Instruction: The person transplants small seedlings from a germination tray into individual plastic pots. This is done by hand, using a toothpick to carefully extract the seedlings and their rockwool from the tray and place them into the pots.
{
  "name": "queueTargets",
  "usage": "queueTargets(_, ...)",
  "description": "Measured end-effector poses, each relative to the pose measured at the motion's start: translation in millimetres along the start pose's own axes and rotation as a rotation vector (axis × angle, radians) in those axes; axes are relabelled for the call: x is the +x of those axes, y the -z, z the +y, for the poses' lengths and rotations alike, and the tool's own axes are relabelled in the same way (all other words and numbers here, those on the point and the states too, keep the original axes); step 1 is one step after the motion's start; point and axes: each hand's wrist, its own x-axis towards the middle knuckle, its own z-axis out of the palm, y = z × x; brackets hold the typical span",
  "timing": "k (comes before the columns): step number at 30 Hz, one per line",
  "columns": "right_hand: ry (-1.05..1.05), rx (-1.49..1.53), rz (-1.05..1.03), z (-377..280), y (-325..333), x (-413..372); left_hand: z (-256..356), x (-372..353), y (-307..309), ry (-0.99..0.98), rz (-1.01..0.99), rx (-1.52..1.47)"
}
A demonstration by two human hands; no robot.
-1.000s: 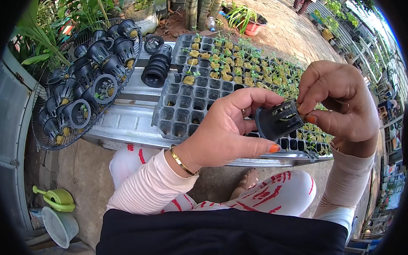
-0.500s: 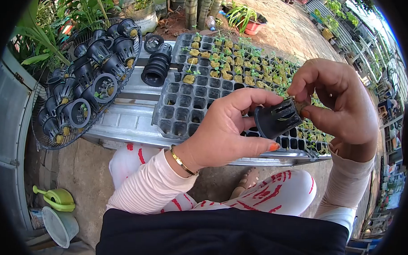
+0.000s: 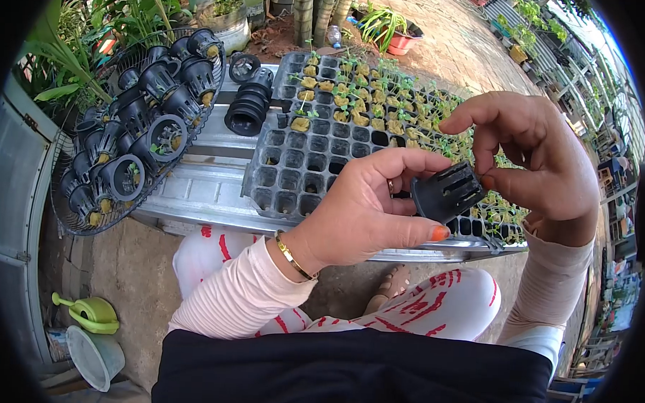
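Observation:
My left hand [image 3: 379,203] grips a black slotted net pot [image 3: 447,194] between thumb and fingers, tilted with its slotted end up and to the right. At that end is my right hand [image 3: 541,156], its thumb tip against or very near the pot. The right index finger is lifted away and the other fingers are bent, with a gap to the thumb. What is inside the pot is mostly hidden. Beneath both hands lies a black seedling tray [image 3: 295,165] with small green seedlings in yellowish-brown plugs [image 3: 375,111] and several vacant cells.
At left, a wire basket [image 3: 73,225] holds several net pots with plugs. Nested net pots [image 3: 248,106] lie on the metal bench [image 3: 202,190] between basket and tray. A green watering can [image 3: 95,314] and a grey bucket [image 3: 93,360] stand on the floor at lower left.
My right index finger has lifted off the slotted end of the net pot, and the fingers have spread. My left hand and the pot have shifted slightly right.

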Motion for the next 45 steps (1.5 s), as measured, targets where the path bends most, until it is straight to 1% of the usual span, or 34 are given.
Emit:
queueTargets(2, -0.004, 0.023, 0.011, -0.5, 0.0, 0.1, 0.7, -0.1, -1.4, 0.016, 0.001, 0.008)
queueTargets(4, -0.147, 0.11, -0.02, -5.3, 1.3, 1.5, 0.2, -0.2, -1.4, 0.017, 0.001, 0.005)
queueTargets(8, -0.177, 0.042, 0.003, -9.3, 1.8, 0.6, 1.2, -0.4, -3.4, 0.027, 0.011, -0.041)
queueTargets(11, -0.146, 0.089, 0.042, -5.6, 2.6, -3.7, 5.9, 1.4, -0.4, 0.042, -0.029, -0.096)
queueTargets(13, 0.135, 0.239, 0.068, 5.5, 2.2, -8.5, 11.2, 0.4, -3.4, 0.064, -0.004, -0.148)
queueTargets(14, 0.135, 0.238, 0.067, 5.2, 2.7, -9.2, 12.6, -0.2, -4.5, 0.087, 0.022, -0.201)
queueTargets(16, 0.06, 0.209, 0.08, 2.1, 2.8, -10.6, 10.9, -0.7, -3.1, 0.082, 0.018, -0.242)
queueTargets(17, 0.059, 0.209, 0.08, -0.4, 1.9, -10.5, 9.7, -0.6, -2.3, 0.078, 0.012, -0.284)
queueTargets(19, -0.098, 0.265, 0.138, -5.4, -1.0, -9.0, 9.3, -0.7, -0.3, 0.085, 0.005, -0.287)
queueTargets(24, -0.104, 0.223, 0.161, -7.9, -5.3, -7.5, 9.2, -2.4, 2.2, 0.087, 0.011, -0.235)
queueTargets(25, -0.124, 0.188, 0.183, -9.2, -6.8, -7.0, 9.0, -2.6, 2.8, 0.075, 0.009, -0.195)
queueTargets(29, -0.137, 0.211, 0.173, -8.8, -8.2, -3.6, 7.4, -1.1, 2.4, 0.021, 0.0, -0.102)
queueTargets(31, -0.258, 0.144, 0.124, -12.1, -7.3, -2.4, 6.8, -1.6, 3.9, 0.021, 0.009, -0.053)
queueTargets(33, -0.22, 0.146, 0.151, -6.9, -10.5, -3.0, 6.8, -1.6, 4.3, 0.019, 0.019, -0.006)
queueTargets(35, -0.181, 0.149, 0.174, -4.2, -10.2, -4.5, 7.5, -1.6, 4.6, 0.055, 0.026, -0.071)
queueTargets(37, -0.113, 0.299, 0.142, -2.8, -6.1, -7.2, 7.4, -1.9, 3.9, 0.053, 0.038, -0.089)
queueTargets(40, -0.094, 0.245, 0.168, 0.2, -7.4, -5.5, 8.5, -1.6, 2.2, 0.043, 0.05, -0.118)
queueTargets(42, -0.123, 0.223, 0.154, -0.3, -7.4, -3.6, 8.2, -1.6, 2.3, 0.036, 0.053, -0.131)
queueTargets(45, -0.17, 0.19, 0.148, -5.3, -10.7, -0.4, 6.3, -2.1, 3.2, 0.018, 0.042, -0.064)
